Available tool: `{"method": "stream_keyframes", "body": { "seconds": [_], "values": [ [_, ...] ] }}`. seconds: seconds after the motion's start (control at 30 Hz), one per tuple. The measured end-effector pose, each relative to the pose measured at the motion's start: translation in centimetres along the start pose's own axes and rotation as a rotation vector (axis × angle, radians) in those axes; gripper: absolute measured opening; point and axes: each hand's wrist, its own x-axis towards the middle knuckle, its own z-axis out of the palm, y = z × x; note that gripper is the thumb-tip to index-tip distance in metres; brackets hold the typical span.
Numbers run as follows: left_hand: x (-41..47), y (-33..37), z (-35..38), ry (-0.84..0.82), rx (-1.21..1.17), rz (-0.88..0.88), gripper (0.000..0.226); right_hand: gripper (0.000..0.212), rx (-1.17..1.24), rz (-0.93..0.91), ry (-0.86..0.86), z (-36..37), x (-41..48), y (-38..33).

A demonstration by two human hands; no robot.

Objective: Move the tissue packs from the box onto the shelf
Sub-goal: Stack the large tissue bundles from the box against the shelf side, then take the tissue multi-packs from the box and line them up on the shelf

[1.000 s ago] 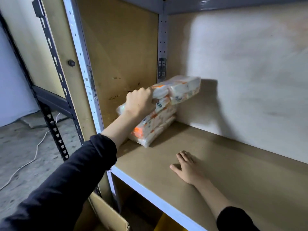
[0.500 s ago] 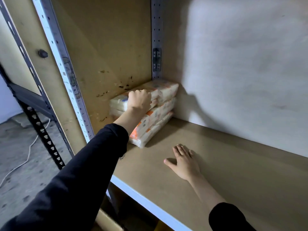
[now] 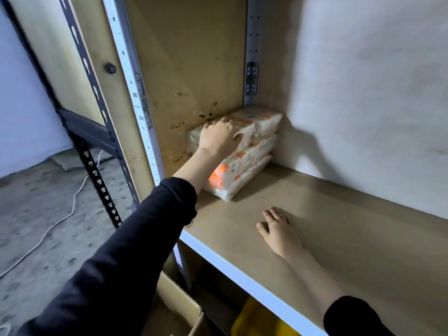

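Observation:
A stack of white and orange tissue packs (image 3: 257,146) sits in the back left corner of the wooden shelf (image 3: 339,226), against the side panel. My left hand (image 3: 219,137) lies on the top pack (image 3: 264,120), its fingers curled over the pack's left part. My right hand (image 3: 278,229) rests flat on the shelf board, palm down, to the right of and in front of the stack, holding nothing. Below the shelf, the flap of a cardboard box (image 3: 179,301) shows; its contents are hidden.
A metal upright (image 3: 135,112) frames the shelf's left front edge. The white front lip (image 3: 242,270) runs diagonally below my right hand. A yellow object (image 3: 257,321) lies under the shelf. A white cable (image 3: 55,221) trails over the concrete floor at left.
The top pack, tilted in the air a second ago, has been lowered flat onto the stack. My left hand stayed on it. My right hand has kept its place on the board.

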Motion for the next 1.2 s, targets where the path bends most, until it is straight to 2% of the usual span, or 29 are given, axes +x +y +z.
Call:
{"method": "stream_keyframes", "body": {
  "seconds": [0.17, 0.27, 0.33, 0.5, 0.7, 0.83, 0.93, 1.1, 1.2],
  "values": [
    [-8.2, -2.6, -0.7, 0.111, -0.122, 0.024, 0.038, 0.041, 0.123, -0.181, -0.103, -0.1, -4.6, -4.9],
    [-15.2, -5.7, 0.1, 0.114, -0.150, 0.004, 0.032, 0.040, 0.168, -0.340, -0.171, 0.5, -8.0, -8.7],
    [-19.9, -8.0, 0.8, 0.040, -0.136, -0.077, 0.032, 0.044, 0.181, -0.432, -0.167, 1.6, -10.1, -11.0],
    [-30.2, -14.2, 3.0, -0.050, -0.094, -0.313, 0.027, 0.031, 0.164, -0.512, -0.276, 5.6, -13.7, -14.8],
    [-39.0, -19.4, 6.2, -0.232, -0.003, -0.439, 0.017, 0.035, 0.087, -0.562, -0.503, 10.7, -15.7, -18.5],
    [-41.3, -22.1, 8.9, -0.350, -0.037, -0.535, 0.040, 0.035, 0.033, -0.546, -0.620, 13.6, -15.6, -20.3],
    [-41.8, -24.1, 11.4, -0.463, 0.008, -0.532, 0.033, 0.033, -0.005, -0.519, -0.703, 15.7, -15.1, -20.9],
    [-41.8, -26.9, 15.6, -0.728, -0.110, -0.548, 0.044, 0.033, -0.072, -0.478, -0.851, 19.7, -14.1, -21.6],
    [-41.7, -28.3, 17.8, -0.855, -0.267, -0.603, 0.063, 0.049, -0.121, -0.491, -0.958, 21.5, -13.5, -21.9]
  ]
}}
